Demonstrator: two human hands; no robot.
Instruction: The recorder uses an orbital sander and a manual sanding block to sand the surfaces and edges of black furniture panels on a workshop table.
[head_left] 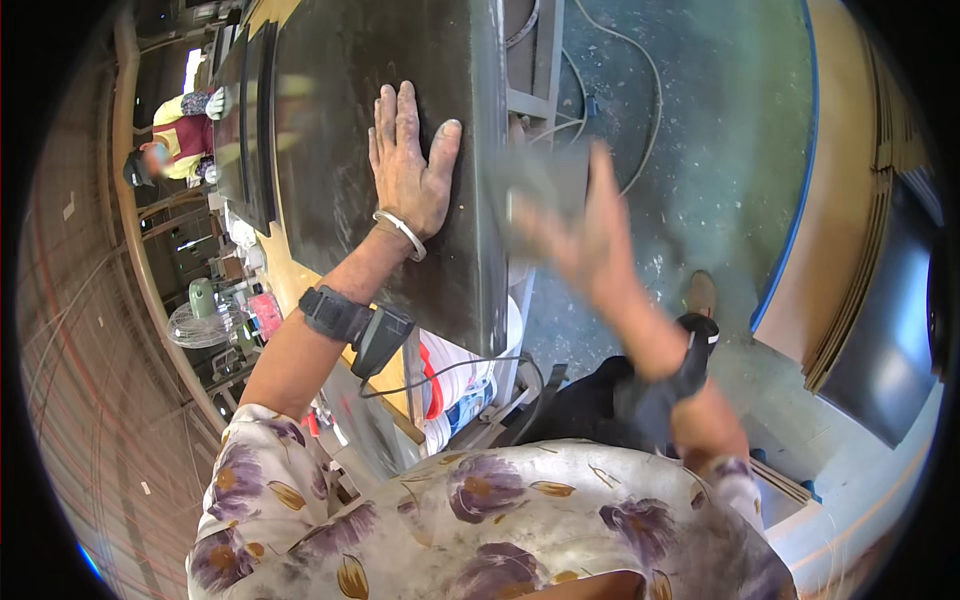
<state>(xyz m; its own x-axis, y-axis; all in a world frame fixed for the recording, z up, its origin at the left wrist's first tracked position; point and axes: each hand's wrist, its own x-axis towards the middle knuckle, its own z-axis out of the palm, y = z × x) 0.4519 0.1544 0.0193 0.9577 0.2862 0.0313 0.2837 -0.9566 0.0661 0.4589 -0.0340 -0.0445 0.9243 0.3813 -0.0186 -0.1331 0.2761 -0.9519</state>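
Your floral cloth shirt [500, 490] is nearest. Your left hand [412, 185] lies open and flat on a smooth, dust-smudged dark panel [340, 130]; your right hand [580, 245] grips a flat grey pad [555, 180] by its right edge (both blurred). The panel overlies a wooden desk [287, 268]. Below sits a white-and-red bucket [470, 376], contents hidden.

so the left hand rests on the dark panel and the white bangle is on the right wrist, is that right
Not quite: the head view shows the white bangle on the left wrist. The left hand does rest on the dark panel.
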